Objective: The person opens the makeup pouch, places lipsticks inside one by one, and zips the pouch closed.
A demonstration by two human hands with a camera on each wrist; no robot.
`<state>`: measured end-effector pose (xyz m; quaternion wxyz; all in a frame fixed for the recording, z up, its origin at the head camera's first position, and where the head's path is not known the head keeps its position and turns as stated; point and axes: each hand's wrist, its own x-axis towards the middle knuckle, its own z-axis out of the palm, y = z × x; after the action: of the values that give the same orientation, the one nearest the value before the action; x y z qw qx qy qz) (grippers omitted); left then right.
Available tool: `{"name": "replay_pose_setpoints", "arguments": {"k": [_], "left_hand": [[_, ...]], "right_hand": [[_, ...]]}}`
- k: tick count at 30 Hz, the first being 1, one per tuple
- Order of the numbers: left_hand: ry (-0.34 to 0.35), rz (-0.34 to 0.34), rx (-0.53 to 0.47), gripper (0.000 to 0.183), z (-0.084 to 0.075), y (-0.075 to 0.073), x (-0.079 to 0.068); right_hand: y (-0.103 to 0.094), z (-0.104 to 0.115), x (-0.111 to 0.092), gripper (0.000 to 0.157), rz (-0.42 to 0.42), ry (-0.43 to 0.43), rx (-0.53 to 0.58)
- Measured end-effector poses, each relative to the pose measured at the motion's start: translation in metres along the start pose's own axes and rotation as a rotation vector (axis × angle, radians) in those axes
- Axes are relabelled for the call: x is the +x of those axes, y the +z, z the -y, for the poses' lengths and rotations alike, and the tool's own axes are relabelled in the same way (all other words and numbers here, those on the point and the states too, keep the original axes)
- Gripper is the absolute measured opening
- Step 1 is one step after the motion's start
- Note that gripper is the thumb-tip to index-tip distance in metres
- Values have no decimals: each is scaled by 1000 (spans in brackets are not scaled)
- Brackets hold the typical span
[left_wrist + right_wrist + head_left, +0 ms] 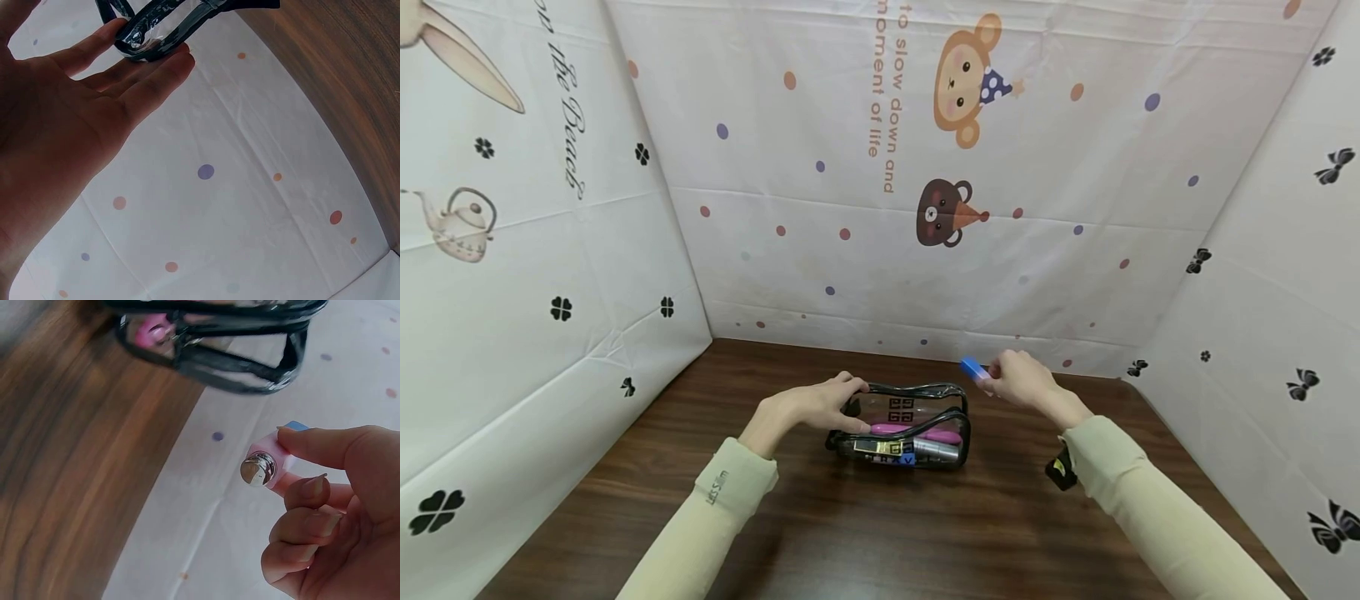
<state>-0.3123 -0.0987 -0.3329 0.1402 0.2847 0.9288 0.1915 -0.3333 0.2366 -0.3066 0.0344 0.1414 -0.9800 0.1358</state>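
Right of center, the right hand pinches a tube beside the pouch at lower center, gripped by the left hand, where a sagging rim could knock the tube loose.

Near the far edge of the wood-grained surface, which is giving off a soft sheen, a pouch is showing clear plastic and glossy black trim. Inside, a pink item is looking like smooth plastic, and a silver tube is gleaming like metal. Toward the far right corner, a smooth pink-and-blue bottle is displaying a mirror-bright metallic cap. The cloth sleeves are looking matt.
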Motion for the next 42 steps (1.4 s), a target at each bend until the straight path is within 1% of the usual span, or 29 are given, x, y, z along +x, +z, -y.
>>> {"name": "replay_pose_setpoints", "arguments": {"k": [6,11,16,21,26,32,36,42], "left_hand": [[-5,6,-6,67,-1,-2,0],[-1,4,-10,68,-1,-2,0],[2,-1,-9,68,-1,-2,0],[6,2,-10,68,-1,-2,1],[-2,0,-8,68,-1,-1,1],[-6,-1,-19,68,-3,-1,0],[4,-3,-35,69,-3,0,0],[11,-4,-26,67,-2,0,0]], "right_hand": [[-4,21,1,23,-16,-69,-6],[-1,37,3,20,-9,-127,2],[5,52,5,18,15,-209,11],[11,65,5,15,54,-249,14],[20,75,7,15,78,-253,-12],[32,85,10,15,102,-230,-42],[37,91,11,15,109,-213,-42],[45,98,14,17,122,-214,-34]]}}
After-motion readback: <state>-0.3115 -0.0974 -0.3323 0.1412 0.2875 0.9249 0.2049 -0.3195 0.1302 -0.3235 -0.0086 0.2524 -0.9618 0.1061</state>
